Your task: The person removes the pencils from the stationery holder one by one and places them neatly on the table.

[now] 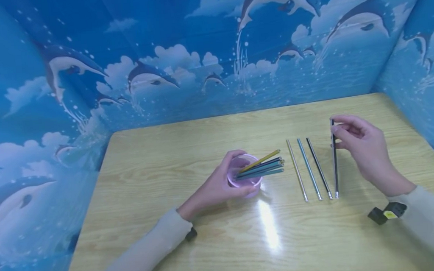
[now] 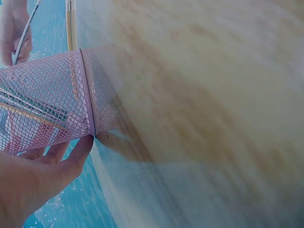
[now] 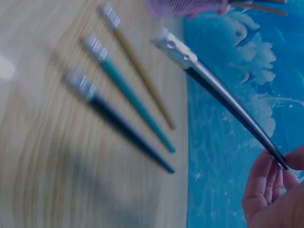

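Observation:
My left hand (image 1: pixel 220 182) grips a pink mesh pencil cup (image 2: pixel 42 90) from its left side, thumb and fingers round the wall. Several pencils (image 1: pixel 263 168), a yellow one among them, lean out of the cup toward the right. At the right, my right hand (image 1: pixel 369 153) pinches a dark pencil (image 3: pixel 228 97) near one end, its metal band and eraser pointing away from the fingers. Just left of that hand lie a gold-brown pencil (image 1: pixel 297 171), a teal pencil (image 1: pixel 310 170) and a black pencil (image 1: pixel 319 168), side by side with their eraser ends toward me.
The wood-grain table (image 1: pixel 157 157) reflects a bright light patch (image 1: pixel 268 225) in front of the cup. Blue cloth with dolphins (image 1: pixel 180 53) stands behind the table and at both sides. A dark band (image 1: pixel 387 214) is on the right wrist.

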{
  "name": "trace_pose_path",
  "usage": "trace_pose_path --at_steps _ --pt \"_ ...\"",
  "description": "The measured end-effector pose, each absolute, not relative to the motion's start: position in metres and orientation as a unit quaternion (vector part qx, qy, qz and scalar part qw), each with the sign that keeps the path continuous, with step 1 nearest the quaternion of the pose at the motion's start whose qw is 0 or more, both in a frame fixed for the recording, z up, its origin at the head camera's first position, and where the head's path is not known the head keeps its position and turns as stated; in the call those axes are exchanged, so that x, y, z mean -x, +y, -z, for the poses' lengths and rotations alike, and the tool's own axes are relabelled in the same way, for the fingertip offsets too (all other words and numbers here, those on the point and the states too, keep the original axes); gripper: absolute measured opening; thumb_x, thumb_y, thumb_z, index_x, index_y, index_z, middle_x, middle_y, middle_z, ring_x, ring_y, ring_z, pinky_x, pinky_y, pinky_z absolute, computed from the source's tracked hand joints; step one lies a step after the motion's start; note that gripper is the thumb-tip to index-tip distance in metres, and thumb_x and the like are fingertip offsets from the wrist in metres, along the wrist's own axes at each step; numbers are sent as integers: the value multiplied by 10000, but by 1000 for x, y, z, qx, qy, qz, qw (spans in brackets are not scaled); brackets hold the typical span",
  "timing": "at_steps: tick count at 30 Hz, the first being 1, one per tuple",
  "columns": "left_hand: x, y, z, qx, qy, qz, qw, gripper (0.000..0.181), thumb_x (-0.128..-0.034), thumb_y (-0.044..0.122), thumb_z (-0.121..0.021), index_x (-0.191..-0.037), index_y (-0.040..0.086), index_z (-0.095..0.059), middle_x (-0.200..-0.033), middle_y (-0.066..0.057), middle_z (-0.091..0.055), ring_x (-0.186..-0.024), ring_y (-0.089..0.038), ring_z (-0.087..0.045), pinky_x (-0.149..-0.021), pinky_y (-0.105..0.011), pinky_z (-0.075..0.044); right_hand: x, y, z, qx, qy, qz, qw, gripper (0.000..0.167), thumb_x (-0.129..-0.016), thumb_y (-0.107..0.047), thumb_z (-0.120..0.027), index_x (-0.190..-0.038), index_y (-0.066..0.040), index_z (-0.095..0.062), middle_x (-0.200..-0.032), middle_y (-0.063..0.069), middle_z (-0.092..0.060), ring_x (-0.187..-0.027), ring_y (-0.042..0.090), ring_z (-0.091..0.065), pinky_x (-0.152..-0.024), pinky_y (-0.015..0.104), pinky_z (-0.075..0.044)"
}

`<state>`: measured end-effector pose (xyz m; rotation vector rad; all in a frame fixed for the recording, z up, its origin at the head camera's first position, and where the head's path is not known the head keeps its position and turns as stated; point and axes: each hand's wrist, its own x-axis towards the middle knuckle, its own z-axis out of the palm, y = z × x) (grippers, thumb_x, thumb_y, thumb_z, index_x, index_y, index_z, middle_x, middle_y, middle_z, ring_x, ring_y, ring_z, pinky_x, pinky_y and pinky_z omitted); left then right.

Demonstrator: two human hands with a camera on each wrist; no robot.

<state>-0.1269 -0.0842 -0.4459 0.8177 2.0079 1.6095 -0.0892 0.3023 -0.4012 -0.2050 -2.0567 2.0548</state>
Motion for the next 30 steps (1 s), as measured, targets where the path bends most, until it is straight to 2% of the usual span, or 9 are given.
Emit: trace_pose_path --at_steps 2,5,9,11,14,17,19,24,30 --pt "127 -84 446 -297 729 -577 216 907 -895 184 -930 -1611 284 -382 -1467 -25 -627 -1338 -202 -615 -1097 -424 -557 93 310 406 78 -740 -662 90 260 -1062 -92 -731 -1321 -113 -742 -1020 -52 -714 -899 67 -680 -723 193 -629" --pt "127 -85 446 -297 733 -573 214 912 -895 197 -931 -1618 269 -379 -1465 -20 -629 -1340 -193 -613 -1107 -422 -548 100 319 414 90 -797 -595 57 257 -1078 -161 -719 -1333 -123 -727 -993 -109 -720 -884 33 -682 -730 197 -630" --pt "127 -85 446 -294 734 -573 215 914 -893 206 -935 -1617 274 -380 -1464 -15 -630 -1337 -186 -613 -1110 -426 -545 108 324 424 94 -839 -535 23 375 -1094 -217 -689 -1406 -11 -663 -983 -109 -711 -827 43 -688 -728 219 -637" --pt "127 -85 446 -292 733 -575 216 918 -891 210 -937 -1619 261 -380 -1464 -12 -630 -1334 -187 -615 -1108 -430 -546 112 325 428 92 -855 -510 10 432 -1098 -234 -681 -1432 35 -629 -994 -70 -708 -810 56 -688 -727 248 -647" --pt "126 -85 447 -291 730 -579 216 917 -889 209 -938 -1616 258 -382 -1470 -15 -628 -1339 -196 -613 -1113 -435 -541 119 327 434 83 -875 -478 -8 437 -1094 -232 -681 -1424 51 -631 -1023 32 -719 -782 59 -691 -709 282 -657" --pt "126 -85 447 -291 726 -583 217 911 -886 193 -940 -1603 301 -388 -1477 -13 -624 -1351 -199 -608 -1114 -430 -541 126 328 439 78 -886 -457 -26 429 -1091 -220 -684 -1410 64 -638 -1108 166 -726 -787 44 -692 -702 275 -655" --pt "126 -85 448 -293 725 -584 219 904 -889 191 -937 -1595 327 -389 -1481 -13 -621 -1355 -198 -606 -1112 -427 -544 130 328 442 80 -891 -444 -40 430 -1091 -224 -685 -1404 67 -639 -1150 211 -712 -780 48 -691 -690 256 -646" --pt "127 -85 448 -293 729 -579 217 895 -895 200 -932 -1591 338 -387 -1478 -3 -623 -1353 -179 -607 -1107 -407 -547 137 328 446 93 -901 -418 -71 437 -1076 -222 -701 -1391 74 -636 -1175 219 -692 -790 88 -684 -683 243 -630" --pt "128 -85 448 -291 731 -578 217 903 -890 188 -934 -1593 334 -386 -1471 -8 -625 -1346 -182 -612 -1099 -393 -552 141 326 447 87 -910 -398 -84 429 -1069 -193 -707 -1376 97 -629 -1224 295 -698 -792 150 -711 -673 251 -625"
